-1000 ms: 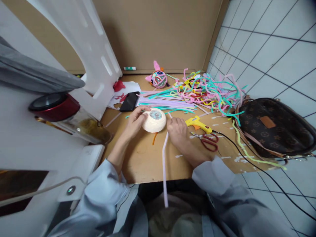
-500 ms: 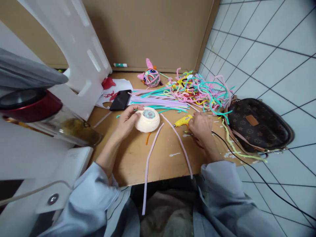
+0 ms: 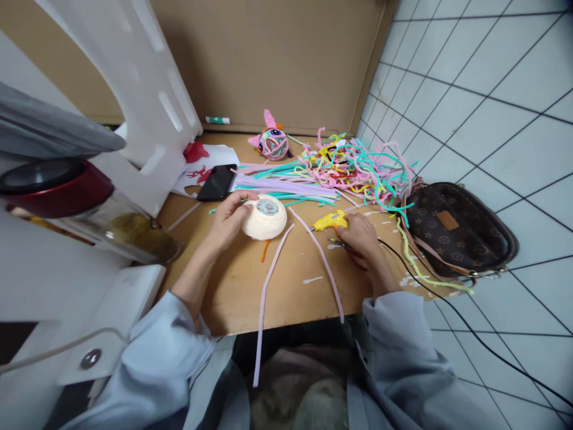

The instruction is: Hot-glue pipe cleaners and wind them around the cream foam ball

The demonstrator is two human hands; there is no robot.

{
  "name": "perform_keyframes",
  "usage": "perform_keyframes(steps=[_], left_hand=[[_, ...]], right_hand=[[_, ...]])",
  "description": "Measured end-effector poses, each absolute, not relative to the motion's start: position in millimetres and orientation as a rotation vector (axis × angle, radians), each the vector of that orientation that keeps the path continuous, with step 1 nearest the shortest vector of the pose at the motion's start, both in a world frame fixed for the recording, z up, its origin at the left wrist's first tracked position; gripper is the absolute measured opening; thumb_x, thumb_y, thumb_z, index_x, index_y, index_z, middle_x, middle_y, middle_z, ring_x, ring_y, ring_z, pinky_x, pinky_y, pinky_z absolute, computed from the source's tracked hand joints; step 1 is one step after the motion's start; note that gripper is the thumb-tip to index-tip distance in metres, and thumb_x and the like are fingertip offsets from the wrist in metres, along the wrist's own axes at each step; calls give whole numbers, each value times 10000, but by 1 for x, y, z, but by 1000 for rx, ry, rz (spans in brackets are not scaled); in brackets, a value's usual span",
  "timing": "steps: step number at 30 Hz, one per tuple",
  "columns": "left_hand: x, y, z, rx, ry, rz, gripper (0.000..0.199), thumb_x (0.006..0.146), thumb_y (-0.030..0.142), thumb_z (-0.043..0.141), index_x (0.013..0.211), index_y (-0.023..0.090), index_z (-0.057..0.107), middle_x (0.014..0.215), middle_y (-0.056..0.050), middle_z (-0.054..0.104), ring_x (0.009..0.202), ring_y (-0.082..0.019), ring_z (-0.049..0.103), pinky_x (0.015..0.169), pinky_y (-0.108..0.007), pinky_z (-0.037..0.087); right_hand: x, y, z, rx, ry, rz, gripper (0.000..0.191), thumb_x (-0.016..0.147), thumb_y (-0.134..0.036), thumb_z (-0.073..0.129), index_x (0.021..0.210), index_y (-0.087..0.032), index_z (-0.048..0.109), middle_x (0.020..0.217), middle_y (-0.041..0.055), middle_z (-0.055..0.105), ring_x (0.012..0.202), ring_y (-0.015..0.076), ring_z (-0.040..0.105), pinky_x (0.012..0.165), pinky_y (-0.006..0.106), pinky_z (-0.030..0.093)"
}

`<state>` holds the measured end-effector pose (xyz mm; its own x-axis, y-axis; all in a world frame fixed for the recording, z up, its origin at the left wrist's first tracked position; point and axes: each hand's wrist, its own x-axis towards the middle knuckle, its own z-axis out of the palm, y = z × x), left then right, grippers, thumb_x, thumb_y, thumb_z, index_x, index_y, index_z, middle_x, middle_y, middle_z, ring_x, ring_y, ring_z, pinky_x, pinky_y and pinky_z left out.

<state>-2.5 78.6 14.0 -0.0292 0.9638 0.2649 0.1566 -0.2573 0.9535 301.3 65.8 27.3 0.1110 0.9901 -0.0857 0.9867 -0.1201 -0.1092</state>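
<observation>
My left hand (image 3: pixel 230 218) grips the edge of a round, cream-coloured ball (image 3: pixel 264 224) from its left side, thumb and fingers closed on it. A bluish printed patch shows on the ball's top. My right hand (image 3: pixel 362 234) is wrapped around the handle of a yellow hot glue gun (image 3: pixel 330 220), its nozzle pointing left towards the ball. Between the hands lie two pale lilac pipe cleaners: the left one (image 3: pixel 265 294) hangs over the table's front edge, the right one (image 3: pixel 323 258) lies slantwise. A short orange piece (image 3: pixel 265 251) sits just below the ball.
Behind are lilac pipe cleaners (image 3: pixel 286 184), a tangled colourful heap (image 3: pixel 358 170) and a pink-eared ball figure (image 3: pixel 273 143). A black phone (image 3: pixel 217 182) lies at left, near a glass jug (image 3: pixel 134 236). A brown handbag (image 3: pixel 461 227) is at right; a black cord (image 3: pixel 430 292) trails past it.
My right hand has drawn back slightly towards me on the glue gun's handle. My left hand keeps its hold on the ball. The whole view has shifted a little.
</observation>
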Motion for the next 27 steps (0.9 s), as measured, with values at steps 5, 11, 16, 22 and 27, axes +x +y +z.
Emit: perform_keyframes(steps=[5, 11, 16, 22, 27], left_hand=[[-2, 80, 13, 1460, 1196, 1391, 262, 699, 378, 647, 907, 221, 673, 1146, -67, 717, 863, -209, 615, 668, -284, 482], [-2, 80, 14, 1457, 1178, 1398, 236, 684, 360, 662, 877, 225, 674, 1138, -67, 724, 901, -224, 628, 712, -300, 496], [-2, 79, 14, 1460, 1193, 1388, 250, 695, 379, 655, 893, 226, 671, 1121, -62, 716, 851, -210, 612, 662, -291, 478], [-2, 80, 13, 1451, 1180, 1391, 242, 692, 369, 651, 890, 233, 677, 1112, -57, 725, 840, -209, 618, 660, -293, 480], [-2, 80, 13, 1441, 1176, 1394, 261, 691, 366, 653, 902, 214, 675, 1115, -63, 727, 823, -196, 616, 650, -278, 473]], right_hand=[[300, 65, 25, -2325, -2026, 183, 480, 870, -448, 598, 1226, -134, 668, 1270, 173, 677, 1215, 305, 603, 936, 378, 463], [299, 67, 20, -2269, -1815, 162, 432, 822, -365, 639, 1197, -154, 665, 1151, 138, 711, 1088, 291, 650, 859, 337, 475], [298, 66, 19, -2107, -1567, -127, 431, 853, -366, 578, 1211, -127, 592, 1214, 171, 621, 1080, 300, 603, 837, 364, 474], [303, 67, 21, -2151, -1533, -217, 418, 876, -341, 548, 1235, -126, 536, 1254, 205, 553, 1038, 308, 604, 803, 371, 473], [300, 65, 27, -2097, -1593, -271, 442, 906, -344, 522, 1282, -110, 515, 1303, 227, 526, 1086, 316, 594, 878, 393, 475]])
